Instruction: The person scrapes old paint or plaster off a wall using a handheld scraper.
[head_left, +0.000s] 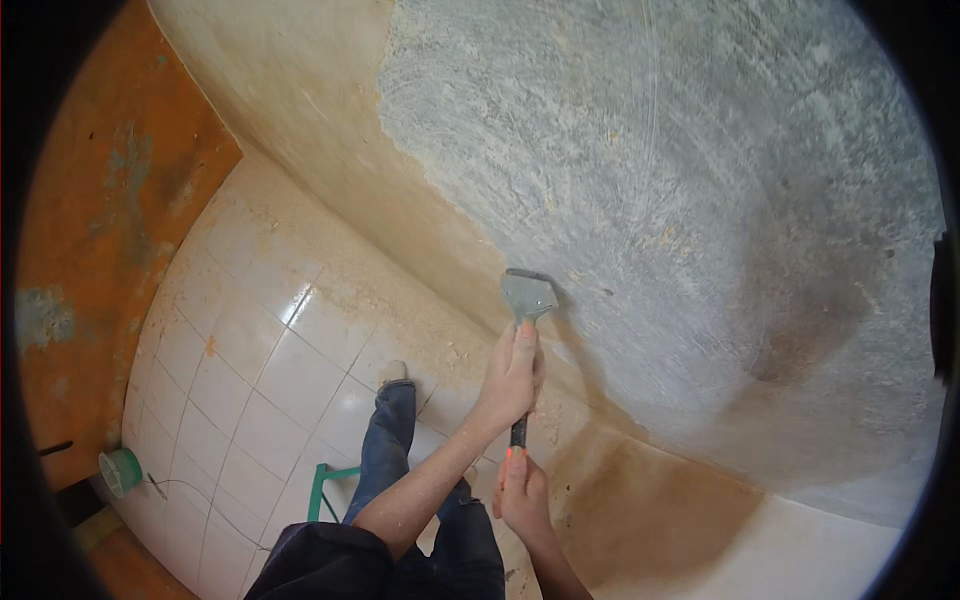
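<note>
A long-handled scraper (529, 291) with a wide grey head rests its blade against the wall, at the border between bare grey plaster (637, 187) and remaining beige paint (442, 232). Close under the head, my left hand (511, 375) is wrapped round the handle, its thumb pointing up towards the blade. Lower down, my right hand (523, 491) grips the black and red end of the handle. The fingers of both hands are partly hidden.
Paint dust and flakes lie on the white tiled floor (300, 375) along the wall's foot. A green metal frame (319, 491) stands beside my legs. At the far left are a green bucket (121, 472), a thin cable (217, 510) and an orange wall (112, 187).
</note>
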